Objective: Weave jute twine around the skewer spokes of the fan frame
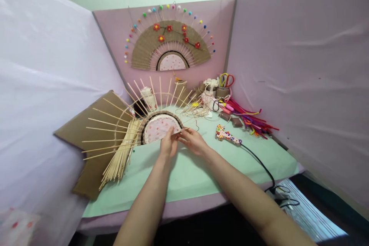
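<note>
A half-round fan frame (161, 127) with a pink dotted centre, a dark band and a twine-wrapped rim is held tilted over the table. Thin wooden sticks (107, 128) spread out from its rim, with a strand of twine linking them partway along. My left hand (169, 144) grips the straight lower edge near the right corner, thumb on the dotted face. Beside it, my right hand (192, 141) pinches at that same corner, close to the end of the rim; whether its fingertips hold twine or the frame's edge is too small to tell.
A bundle of sticks (122, 153) and brown cardboard (96, 177) lie left. A patterned glue gun (227, 135) with a black cord lies right. Pipe cleaners (253, 119), scissors (226, 80) and a twine spool (181, 89) are behind. A finished fan (173, 40) hangs on the back panel.
</note>
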`<move>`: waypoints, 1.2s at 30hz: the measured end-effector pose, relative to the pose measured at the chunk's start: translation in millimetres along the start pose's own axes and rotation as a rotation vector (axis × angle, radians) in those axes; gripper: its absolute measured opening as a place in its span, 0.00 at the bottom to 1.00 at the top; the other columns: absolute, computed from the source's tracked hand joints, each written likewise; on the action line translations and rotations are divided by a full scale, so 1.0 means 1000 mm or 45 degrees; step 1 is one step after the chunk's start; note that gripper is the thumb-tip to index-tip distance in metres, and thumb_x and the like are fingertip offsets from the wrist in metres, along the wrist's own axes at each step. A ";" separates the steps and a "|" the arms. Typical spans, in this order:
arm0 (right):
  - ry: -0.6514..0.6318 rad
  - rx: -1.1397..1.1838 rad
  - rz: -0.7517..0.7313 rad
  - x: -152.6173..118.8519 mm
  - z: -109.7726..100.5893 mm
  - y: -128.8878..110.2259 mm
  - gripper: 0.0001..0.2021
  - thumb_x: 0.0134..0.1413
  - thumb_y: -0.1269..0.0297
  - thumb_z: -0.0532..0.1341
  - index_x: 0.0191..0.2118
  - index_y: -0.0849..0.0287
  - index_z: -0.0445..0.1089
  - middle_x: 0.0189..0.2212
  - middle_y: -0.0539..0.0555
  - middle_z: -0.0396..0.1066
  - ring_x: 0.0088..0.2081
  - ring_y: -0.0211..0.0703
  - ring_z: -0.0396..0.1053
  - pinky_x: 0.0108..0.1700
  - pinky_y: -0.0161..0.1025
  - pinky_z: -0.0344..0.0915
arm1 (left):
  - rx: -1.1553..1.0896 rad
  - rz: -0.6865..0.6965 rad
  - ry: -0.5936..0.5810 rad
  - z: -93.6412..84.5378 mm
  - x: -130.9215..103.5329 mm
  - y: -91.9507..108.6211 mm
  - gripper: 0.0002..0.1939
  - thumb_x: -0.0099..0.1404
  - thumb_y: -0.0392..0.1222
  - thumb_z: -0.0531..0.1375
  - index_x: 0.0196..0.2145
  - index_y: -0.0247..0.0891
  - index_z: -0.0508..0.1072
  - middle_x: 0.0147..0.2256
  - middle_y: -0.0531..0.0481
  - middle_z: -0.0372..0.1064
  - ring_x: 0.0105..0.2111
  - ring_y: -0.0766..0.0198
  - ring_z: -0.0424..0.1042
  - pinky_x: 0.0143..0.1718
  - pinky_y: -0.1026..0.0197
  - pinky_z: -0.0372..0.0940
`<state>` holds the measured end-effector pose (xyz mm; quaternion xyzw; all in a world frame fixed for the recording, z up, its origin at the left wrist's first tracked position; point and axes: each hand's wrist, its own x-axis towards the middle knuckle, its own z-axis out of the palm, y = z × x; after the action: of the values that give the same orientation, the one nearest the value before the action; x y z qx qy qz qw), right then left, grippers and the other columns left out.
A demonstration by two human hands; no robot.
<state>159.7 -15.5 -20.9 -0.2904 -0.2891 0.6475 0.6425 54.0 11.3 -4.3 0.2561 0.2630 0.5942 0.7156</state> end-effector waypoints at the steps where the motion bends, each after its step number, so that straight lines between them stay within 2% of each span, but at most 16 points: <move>1: -0.032 -0.159 0.041 -0.009 -0.004 -0.006 0.17 0.38 0.62 0.75 0.36 0.57 0.73 0.34 0.51 0.76 0.35 0.39 0.74 0.39 0.37 0.72 | -0.007 -0.014 -0.010 -0.003 0.000 0.005 0.08 0.56 0.39 0.68 0.31 0.32 0.75 0.29 0.47 0.77 0.32 0.62 0.76 0.47 0.55 0.67; 3: -0.096 -0.599 0.075 -0.030 -0.020 -0.022 0.19 0.40 0.62 0.74 0.41 0.56 0.74 0.39 0.54 0.77 0.37 0.43 0.75 0.37 0.40 0.72 | -0.058 -0.001 -0.028 -0.009 -0.002 0.013 0.08 0.57 0.38 0.67 0.35 0.33 0.74 0.33 0.46 0.79 0.35 0.59 0.78 0.52 0.48 0.67; 5: -0.122 -1.032 -0.020 -0.051 -0.045 -0.045 0.14 0.45 0.59 0.70 0.39 0.57 0.76 0.38 0.56 0.78 0.38 0.46 0.75 0.38 0.42 0.72 | -0.092 0.011 -0.046 -0.012 -0.004 0.020 0.10 0.58 0.36 0.67 0.38 0.35 0.74 0.36 0.45 0.79 0.38 0.57 0.79 0.55 0.43 0.66; 6: -0.056 -1.237 -0.137 -0.060 -0.061 -0.057 0.12 0.48 0.58 0.68 0.38 0.57 0.76 0.38 0.57 0.78 0.40 0.47 0.75 0.41 0.44 0.72 | -0.099 0.011 -0.058 -0.013 -0.005 0.021 0.10 0.58 0.36 0.66 0.39 0.35 0.73 0.36 0.45 0.80 0.39 0.56 0.79 0.55 0.42 0.66; 9: 0.407 -1.766 -0.468 -0.080 -0.114 -0.092 0.16 0.53 0.54 0.63 0.44 0.59 0.74 0.44 0.62 0.76 0.45 0.54 0.73 0.49 0.50 0.68 | -0.095 0.009 -0.074 -0.011 -0.007 0.022 0.11 0.59 0.36 0.66 0.40 0.35 0.73 0.35 0.45 0.80 0.39 0.56 0.80 0.56 0.41 0.66; 11: 0.638 -2.110 -0.505 -0.086 -0.147 -0.107 0.21 0.53 0.53 0.63 0.49 0.62 0.72 0.49 0.67 0.73 0.52 0.62 0.69 0.54 0.55 0.63 | -0.082 0.018 -0.063 -0.008 -0.008 0.021 0.10 0.59 0.35 0.65 0.40 0.34 0.73 0.35 0.45 0.80 0.38 0.56 0.80 0.56 0.42 0.67; 13: 0.696 -2.335 -0.369 -0.087 -0.169 -0.111 0.26 0.53 0.52 0.64 0.53 0.65 0.69 0.51 0.70 0.71 0.55 0.65 0.66 0.55 0.56 0.61 | -0.058 0.023 -0.056 -0.004 -0.009 0.020 0.10 0.60 0.34 0.65 0.40 0.35 0.73 0.35 0.46 0.80 0.38 0.57 0.80 0.56 0.43 0.67; 15: 0.668 -2.447 -0.220 -0.083 -0.179 -0.108 0.28 0.54 0.52 0.64 0.57 0.65 0.67 0.52 0.71 0.70 0.55 0.65 0.66 0.53 0.54 0.62 | -0.024 0.033 -0.062 0.002 -0.009 0.020 0.10 0.60 0.34 0.65 0.41 0.35 0.73 0.36 0.46 0.80 0.39 0.57 0.80 0.55 0.44 0.68; 19: 0.589 -2.541 -0.119 -0.072 -0.172 -0.100 0.28 0.55 0.52 0.64 0.58 0.61 0.66 0.49 0.68 0.71 0.51 0.63 0.68 0.48 0.49 0.63 | 0.063 0.034 -0.093 0.016 -0.005 0.019 0.11 0.60 0.35 0.65 0.42 0.36 0.73 0.35 0.47 0.80 0.38 0.57 0.80 0.55 0.45 0.69; 23: 0.470 -2.516 -0.138 -0.069 -0.168 -0.103 0.16 0.57 0.59 0.61 0.47 0.63 0.72 0.41 0.66 0.72 0.45 0.58 0.70 0.46 0.46 0.62 | 0.119 0.011 -0.119 0.023 0.007 0.017 0.11 0.60 0.36 0.65 0.42 0.36 0.74 0.35 0.48 0.80 0.37 0.58 0.80 0.55 0.45 0.69; 27: 0.575 -2.230 -0.314 -0.083 -0.170 -0.109 0.15 0.56 0.58 0.60 0.45 0.63 0.73 0.41 0.65 0.73 0.45 0.57 0.69 0.47 0.47 0.63 | 0.124 -0.014 -0.099 0.015 0.018 0.014 0.11 0.60 0.37 0.66 0.41 0.35 0.73 0.35 0.47 0.79 0.39 0.57 0.80 0.55 0.45 0.69; 30: 0.634 -1.652 -0.399 -0.098 -0.157 -0.109 0.18 0.53 0.51 0.62 0.45 0.58 0.73 0.38 0.58 0.73 0.40 0.51 0.69 0.43 0.44 0.65 | 0.110 -0.002 -0.063 0.006 0.021 0.012 0.13 0.60 0.37 0.65 0.44 0.36 0.72 0.35 0.47 0.79 0.39 0.57 0.80 0.55 0.45 0.69; 33: 0.520 -0.935 -0.316 -0.107 -0.132 -0.105 0.19 0.51 0.45 0.63 0.40 0.55 0.72 0.30 0.51 0.70 0.33 0.44 0.68 0.37 0.41 0.66 | 0.088 -0.010 -0.037 0.002 0.022 0.012 0.13 0.60 0.36 0.65 0.43 0.36 0.72 0.34 0.48 0.79 0.37 0.59 0.80 0.55 0.45 0.69; 36: 0.380 -0.597 -0.274 -0.108 -0.109 -0.099 0.17 0.44 0.50 0.69 0.35 0.55 0.69 0.30 0.50 0.70 0.32 0.40 0.68 0.38 0.40 0.68 | 0.076 -0.017 -0.020 0.001 0.021 0.013 0.12 0.60 0.36 0.66 0.42 0.36 0.72 0.33 0.49 0.79 0.35 0.60 0.80 0.55 0.45 0.69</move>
<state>307.5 -122.8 -18.1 -0.4904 -0.3623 0.4413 0.6584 48.2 34.0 3.5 0.2800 0.2768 0.5793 0.7137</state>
